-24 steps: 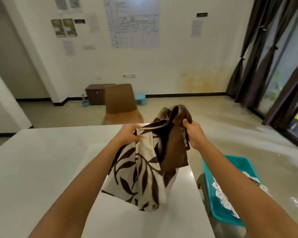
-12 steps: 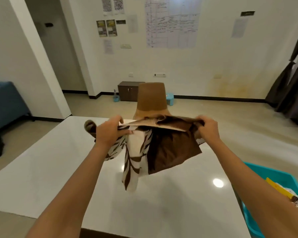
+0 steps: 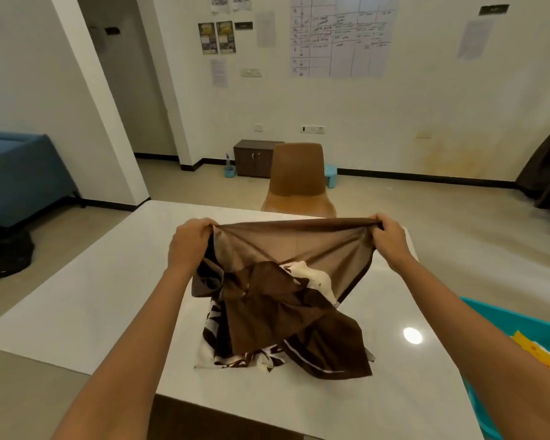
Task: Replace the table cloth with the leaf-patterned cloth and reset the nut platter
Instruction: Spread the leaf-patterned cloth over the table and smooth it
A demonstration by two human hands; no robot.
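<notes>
The brown and cream leaf-patterned cloth (image 3: 280, 300) hangs over the white table (image 3: 86, 296). My left hand (image 3: 189, 241) grips its top edge at the left. My right hand (image 3: 391, 238) grips the same edge at the right. Between them the edge is stretched taut, brown backing up. The lower part of the cloth lies bunched on the tabletop, where bits of the leaf print show. The nut platter is not in view.
A brown chair (image 3: 297, 181) stands at the table's far side. At the right edge, beside the table, a teal tub (image 3: 518, 325) holds a yellow item and other things. A blue sofa (image 3: 16, 173) and a dark bag (image 3: 4, 252) are at the left.
My hands have drawn apart, stretching the cloth's top edge wide. The cloth's lower part has dropped onto the table. The view has swung left.
</notes>
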